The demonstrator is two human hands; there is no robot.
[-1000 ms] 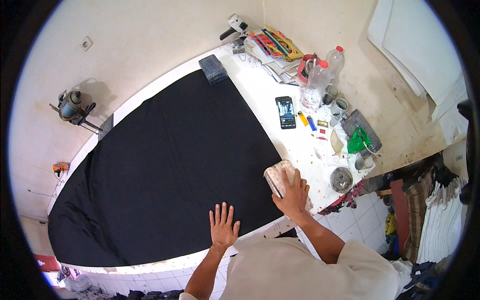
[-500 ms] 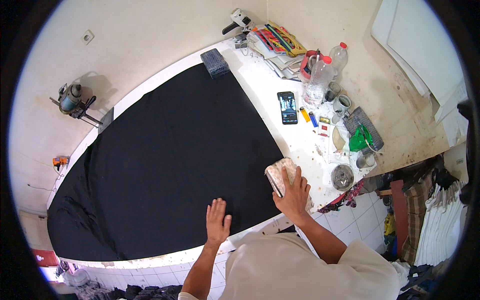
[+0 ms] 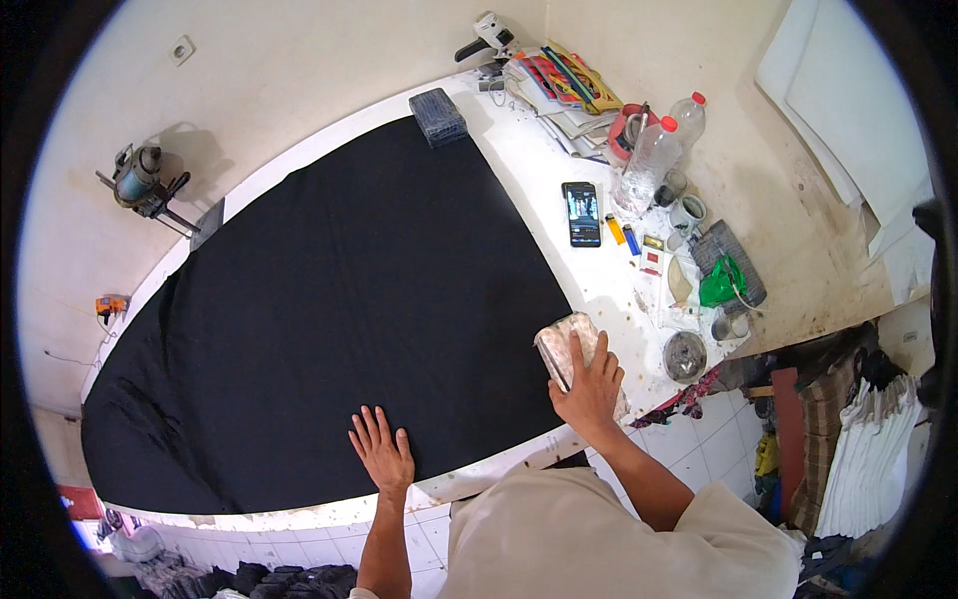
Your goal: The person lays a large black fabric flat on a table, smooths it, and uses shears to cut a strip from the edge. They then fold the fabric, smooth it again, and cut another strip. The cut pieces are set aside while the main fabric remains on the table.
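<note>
Black cloth (image 3: pixel 319 290) lies spread over the white table, with wrinkles toward its left end. My left hand (image 3: pixel 384 454) rests flat on it near the front edge, palm down, fingers spread, holding nothing. At the cloth's right front corner sits a pale, mottled wrapped block (image 3: pixel 561 334). My right hand (image 3: pixel 591 389) grips this block from above, thumb on its left side and fingers over the top. The palm hides part of the block. A dark wrapped block (image 3: pixel 438 117) weighs on the cloth's far corner.
A phone (image 3: pixel 582 214), lighters (image 3: pixel 631 240), plastic bottles (image 3: pixel 647 165) and a glass ashtray (image 3: pixel 685 356) stand on the table's right side. Papers (image 3: pixel 579 125) pile at the back. A cutting machine (image 3: pixel 140 180) stands at the far left edge. White table edge (image 3: pixel 469 484) runs before me.
My left hand has slid left across the cloth, its fingers spreading wider. My right hand stays on the pale block. The view has shifted slightly.
</note>
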